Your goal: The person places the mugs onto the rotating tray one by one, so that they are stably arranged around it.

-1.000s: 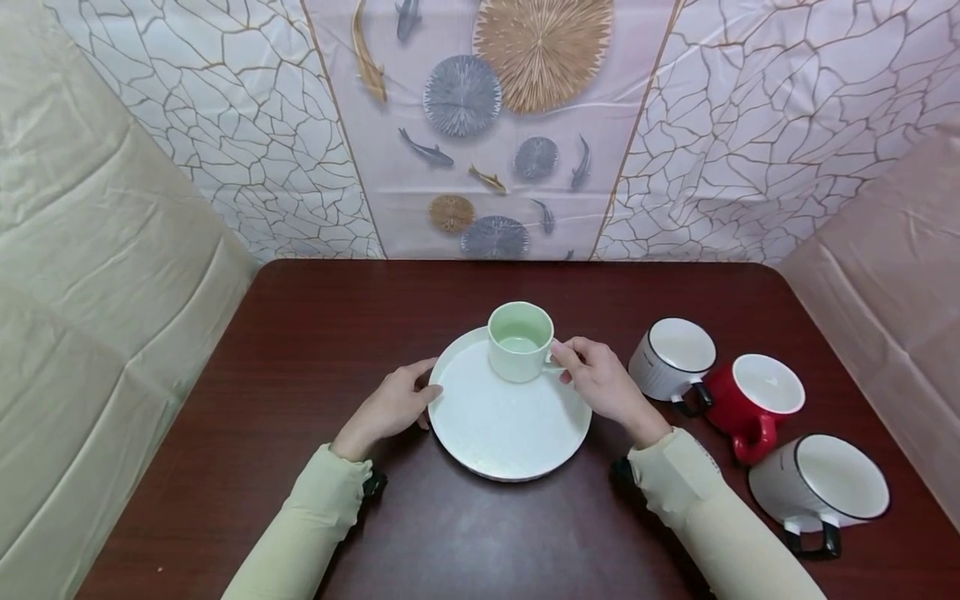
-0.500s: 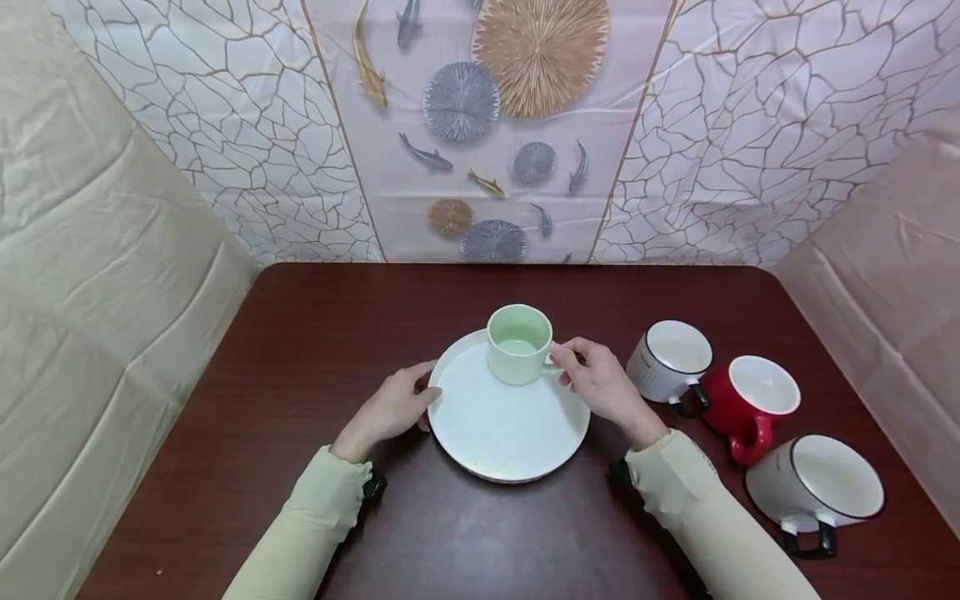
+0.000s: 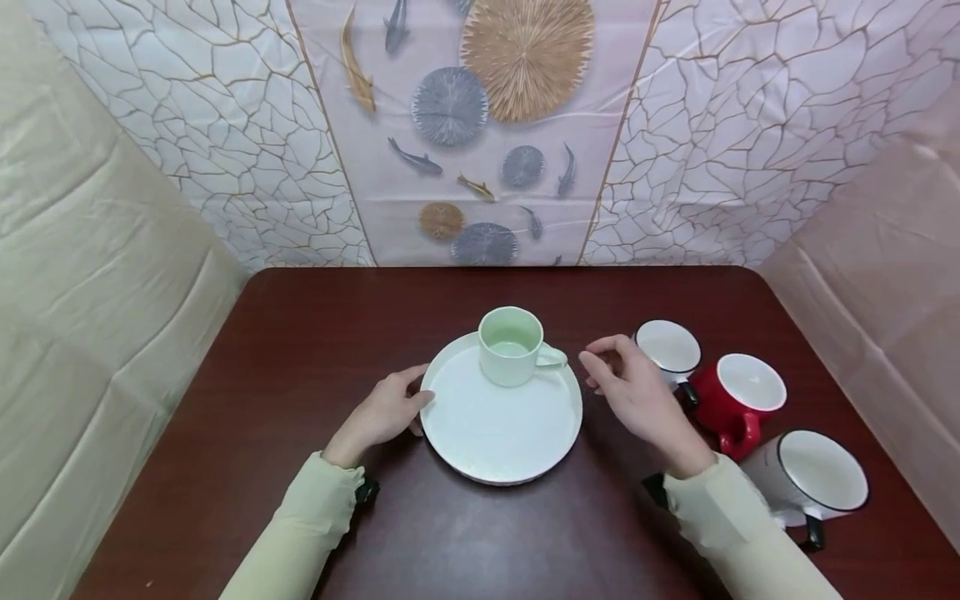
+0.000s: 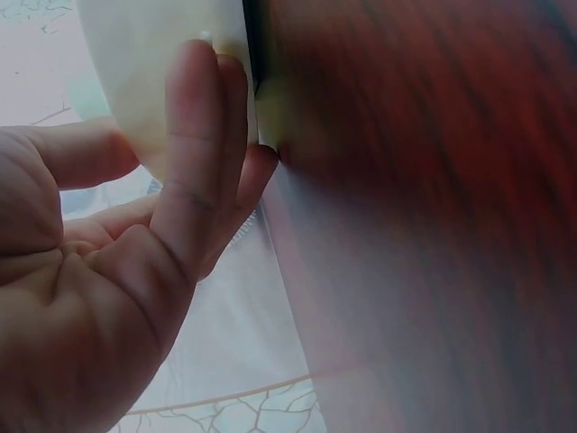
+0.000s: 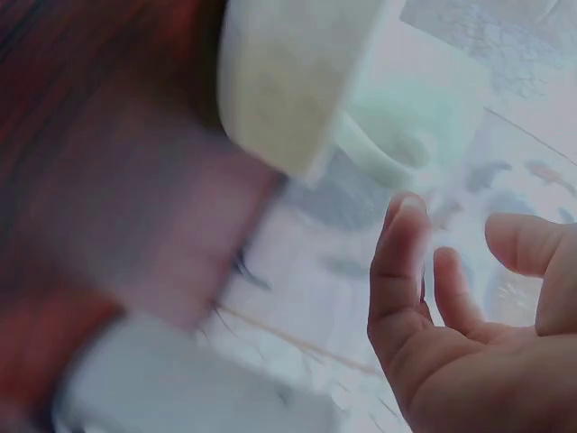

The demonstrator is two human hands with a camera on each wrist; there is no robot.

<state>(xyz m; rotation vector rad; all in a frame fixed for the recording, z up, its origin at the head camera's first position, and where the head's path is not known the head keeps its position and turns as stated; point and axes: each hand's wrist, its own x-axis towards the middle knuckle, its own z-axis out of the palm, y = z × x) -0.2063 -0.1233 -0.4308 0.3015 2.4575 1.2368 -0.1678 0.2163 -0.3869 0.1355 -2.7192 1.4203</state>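
At the middle of the bench (image 3: pixel 450 542), the round white tray (image 3: pixel 501 437) looks stiff and fairly light, its low rim the natural grip, and there the left hand (image 3: pixel 381 410) holds it, thumb over the edge. Just off the opposite side, the right hand (image 3: pixel 637 390) holds nothing, thumb and fingers slightly apart. Toward the tray's far edge the pale green cup (image 3: pixel 504 367) stands upright, probably smooth, hard, breakable ceramic that could slide if the tray tips, best taken by the handle (image 3: pixel 561 359) pointing right.
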